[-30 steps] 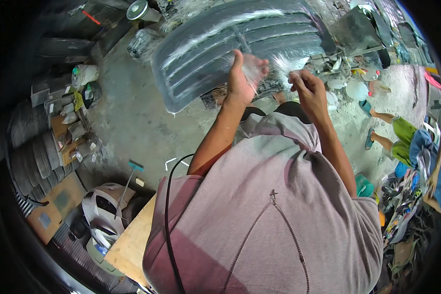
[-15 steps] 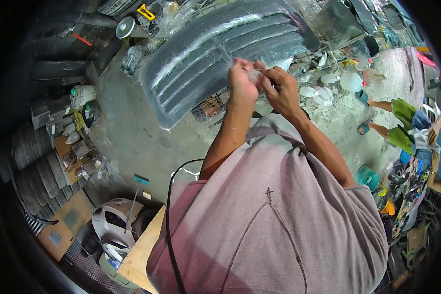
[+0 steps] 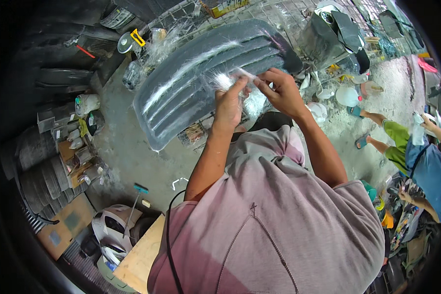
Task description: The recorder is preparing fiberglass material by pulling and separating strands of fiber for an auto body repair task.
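Note:
A tuft of white fibre strands fans out from my left hand, whose thumb and fingers are closed on it. My right hand pinches a thin end of the white fibre, which stretches between both hands. Below and beyond them lies a large dark grey curved panel with long raised ribs. A line of loose white fibres runs along its far ribs. Under my hands, a shiny whitish patch shows at the panel's near edge; what it is I cannot tell.
Translucent plastic jugs stand on the floor to the right. Another person in green shorts is beyond them, holding a clear bottle. A lidded can and yellow-handled tool sit at the far left. A squeegee leans lower left.
Both hands have moved a little nearer to me and drawn somewhat apart. The fibre tuft now spreads visibly from the left hand. The other person has turned and holds a bottle.

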